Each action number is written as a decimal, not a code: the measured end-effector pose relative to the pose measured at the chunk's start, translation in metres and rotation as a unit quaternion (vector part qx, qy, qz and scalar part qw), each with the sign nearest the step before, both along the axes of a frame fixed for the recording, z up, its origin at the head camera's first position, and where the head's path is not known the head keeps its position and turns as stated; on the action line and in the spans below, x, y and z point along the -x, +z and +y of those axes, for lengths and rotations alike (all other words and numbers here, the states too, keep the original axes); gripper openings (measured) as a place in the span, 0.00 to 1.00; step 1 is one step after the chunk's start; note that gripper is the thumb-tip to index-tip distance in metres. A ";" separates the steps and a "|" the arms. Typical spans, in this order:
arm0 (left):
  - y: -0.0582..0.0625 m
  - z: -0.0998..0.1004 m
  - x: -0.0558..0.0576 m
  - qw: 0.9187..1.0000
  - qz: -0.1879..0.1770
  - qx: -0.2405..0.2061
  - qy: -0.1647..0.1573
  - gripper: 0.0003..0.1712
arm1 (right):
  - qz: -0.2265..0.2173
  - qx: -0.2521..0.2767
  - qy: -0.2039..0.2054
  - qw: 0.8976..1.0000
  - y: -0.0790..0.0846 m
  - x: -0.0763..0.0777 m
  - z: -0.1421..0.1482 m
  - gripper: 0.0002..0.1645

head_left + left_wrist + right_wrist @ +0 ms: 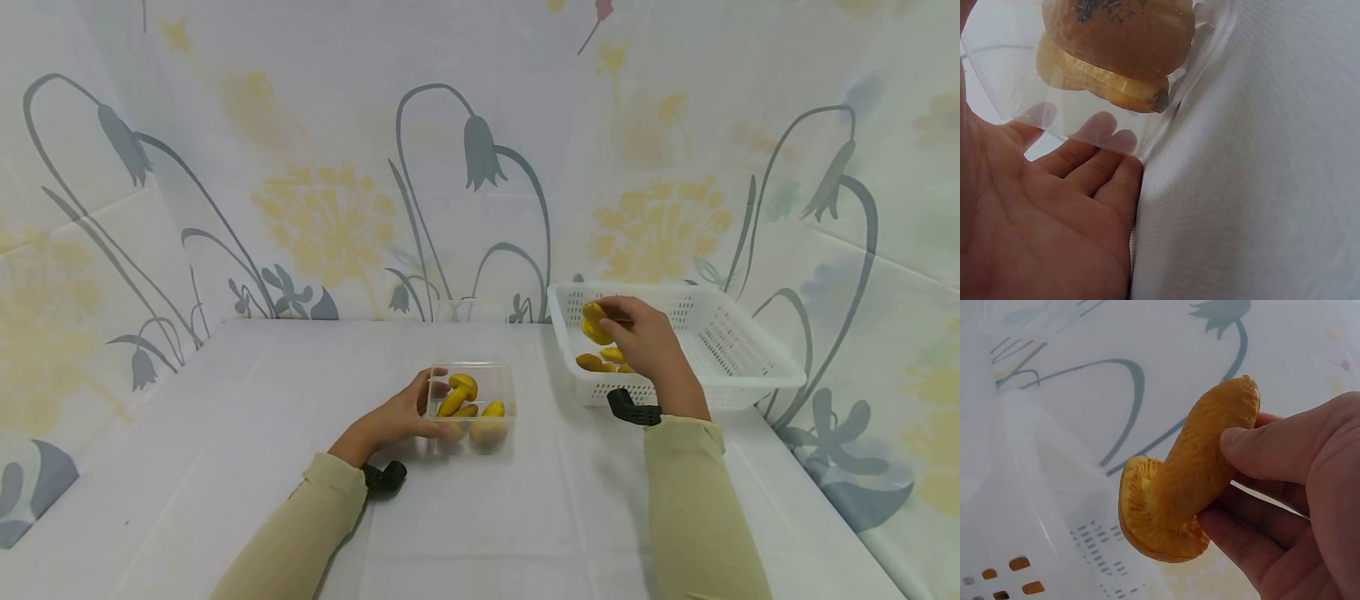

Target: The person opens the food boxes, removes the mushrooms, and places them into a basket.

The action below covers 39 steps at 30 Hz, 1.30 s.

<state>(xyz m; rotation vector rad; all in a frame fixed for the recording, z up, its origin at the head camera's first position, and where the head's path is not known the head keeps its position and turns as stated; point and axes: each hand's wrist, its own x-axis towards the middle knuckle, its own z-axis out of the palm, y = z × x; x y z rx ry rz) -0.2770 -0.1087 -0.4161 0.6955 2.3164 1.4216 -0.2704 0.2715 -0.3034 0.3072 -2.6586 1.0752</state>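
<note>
"Standing on the surface [480,521], what's there?"
"A basket [738,385], and left of it a box [495,379]."
"The hands?"
"The left hand [405,412] grips the box; the right hand [648,337] pinches one mushroom [596,323] over the basket."
"Progress?"
"Partway, seemingly: a few mushrooms [459,393] lie boxed, others in the basket."

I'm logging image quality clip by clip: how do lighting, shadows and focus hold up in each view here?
Head view: soft, fairly even light, with a faint shadow on the table beside the left sleeve; left wrist view: dim, mushrooms hazed by the clear box; right wrist view: held mushroom fairly crisp but shaded, flowered backdrop looking softer.
</note>
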 end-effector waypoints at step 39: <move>0.002 0.001 -0.002 1.000 -0.006 0.000 0.003 0.59 | -0.098 -0.132 -0.039 0.986 -0.017 0.010 0.018 0.21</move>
